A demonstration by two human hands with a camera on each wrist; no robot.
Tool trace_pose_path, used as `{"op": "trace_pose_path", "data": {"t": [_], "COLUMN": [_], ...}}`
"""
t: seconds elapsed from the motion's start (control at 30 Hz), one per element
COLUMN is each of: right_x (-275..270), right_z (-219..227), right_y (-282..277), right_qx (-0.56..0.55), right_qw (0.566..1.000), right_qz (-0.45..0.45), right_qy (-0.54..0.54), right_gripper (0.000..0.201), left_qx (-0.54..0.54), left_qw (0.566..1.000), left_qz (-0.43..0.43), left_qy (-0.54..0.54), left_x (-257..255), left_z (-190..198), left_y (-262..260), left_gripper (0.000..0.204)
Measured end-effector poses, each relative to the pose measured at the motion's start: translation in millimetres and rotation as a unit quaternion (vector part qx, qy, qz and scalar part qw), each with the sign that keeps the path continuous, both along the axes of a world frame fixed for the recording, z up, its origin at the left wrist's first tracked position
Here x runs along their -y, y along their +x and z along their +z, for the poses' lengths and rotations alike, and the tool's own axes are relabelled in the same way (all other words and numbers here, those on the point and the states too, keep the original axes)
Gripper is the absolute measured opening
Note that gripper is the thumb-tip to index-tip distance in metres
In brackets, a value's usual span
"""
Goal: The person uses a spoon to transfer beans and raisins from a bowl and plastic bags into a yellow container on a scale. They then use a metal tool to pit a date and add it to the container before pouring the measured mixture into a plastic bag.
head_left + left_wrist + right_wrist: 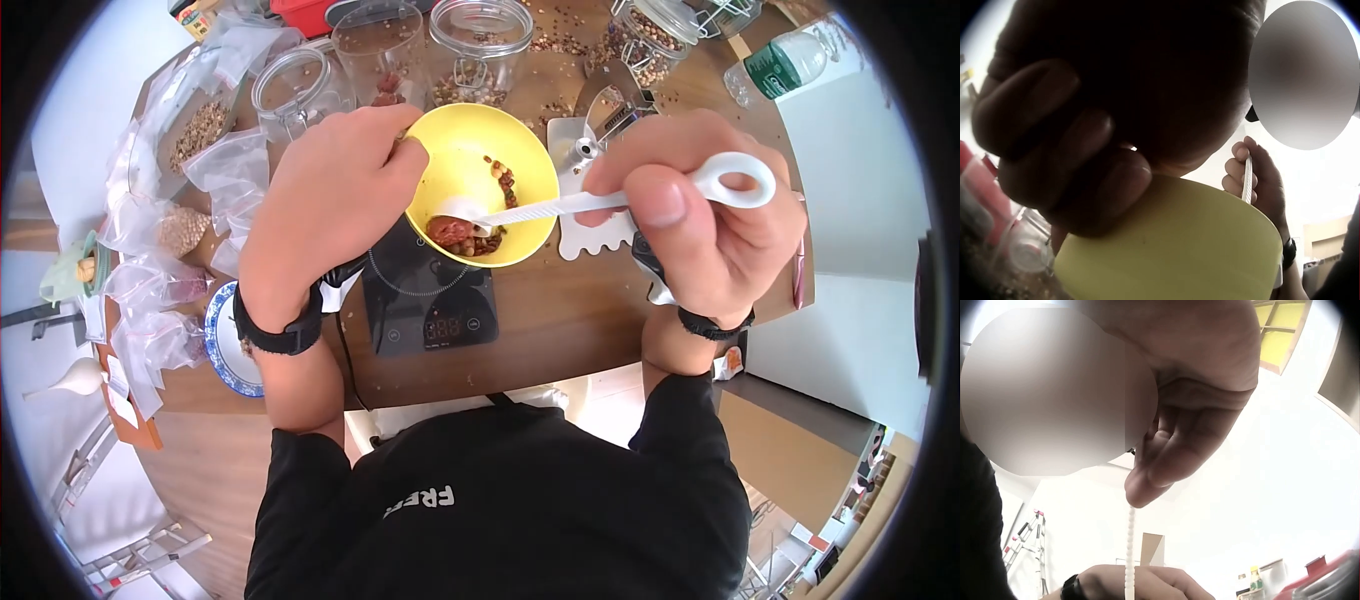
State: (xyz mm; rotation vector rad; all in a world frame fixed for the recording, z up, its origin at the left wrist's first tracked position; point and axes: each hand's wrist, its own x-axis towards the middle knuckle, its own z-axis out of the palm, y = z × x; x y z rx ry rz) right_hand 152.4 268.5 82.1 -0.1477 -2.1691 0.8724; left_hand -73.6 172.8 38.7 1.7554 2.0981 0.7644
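My left hand grips the rim of a yellow bowl, which is tilted toward me above a black digital scale. In the left wrist view the curled fingers press on the outer wall of the bowl. Inside lie small brown and reddish beans or grains and a reddish-brown clump. My right hand pinches the ribbed handle of a white plastic spoon with a looped end. The spoon's head is in the bowl, beside the clump.
Glass jars and a clear cup stand at the back. Plastic bags fill the left, near a blue-rimmed plate. A white scalloped board lies right of the bowl, a plastic bottle farther back. Loose grains are scattered behind.
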Motion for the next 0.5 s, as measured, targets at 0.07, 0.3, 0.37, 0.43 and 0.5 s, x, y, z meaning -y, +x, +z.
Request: {"op": "trace_pose_path", "data": {"t": [0.07,0.3,0.37,0.43,0.5], "right_x": [-5,-14,-11,-6,-4], "right_z": [-3,-2,-1,0,-1], "right_y": [-4,2,5,4,2], "right_qx": [-0.018,0.011,0.003,0.005,-0.01], "right_qw": [0.999,0.991,0.993,0.994,0.999], "right_qz": [-0.007,-0.096,-0.1,-0.101,-0.027], "right_qy": [0.044,0.096,0.057,0.028,-0.02], "right_gripper": [0.024,0.022,0.025,0.027,0.028], "left_qx": [-0.001,0.01,0.002,0.005,0.001], "left_qw": [1.0,1.0,1.0,1.0,1.0], "left_qz": [-0.007,-0.002,0.003,0.01,0.013], "left_qy": [-0.013,0.013,0.014,0.023,0.012], "left_x": [1,2,1,1,1], "left_z": [2,3,2,0,1], "left_y": [3,1,-1,-2,-2], "left_gripper": [0.026,0.026,0.026,0.026,0.026]}}
